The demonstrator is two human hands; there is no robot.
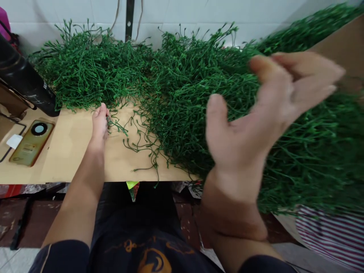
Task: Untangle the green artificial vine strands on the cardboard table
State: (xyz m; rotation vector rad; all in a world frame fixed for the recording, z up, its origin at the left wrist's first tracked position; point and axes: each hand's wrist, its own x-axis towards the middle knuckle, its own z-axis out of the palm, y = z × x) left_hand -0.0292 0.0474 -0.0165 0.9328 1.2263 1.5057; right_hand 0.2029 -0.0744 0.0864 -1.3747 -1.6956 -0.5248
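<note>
My left hand [100,120] is closed over the cardboard-covered table, beside the left pile of green stems. A few thin green plastic-looking stems [118,126] stick out from its right side, and its fingers are pinched around them. Raised above the large right pile of green stems [184,113] is my right hand [256,113], thumb and fingers spread apart, with nothing visible in it. Motion blurs its fingers somewhat. The left pile [85,72] of the same branching stems lies against the wall. Several loose stems [142,146] are scattered on the cardboard between my hands.
A phone [32,144] lies face down at the left, near a black bottle [28,79] that leans inward. Tan cardboard [71,151] covers the table up to its front edge. A cardboard flap [338,49] rises at the right, and striped cloth [332,239] hangs below.
</note>
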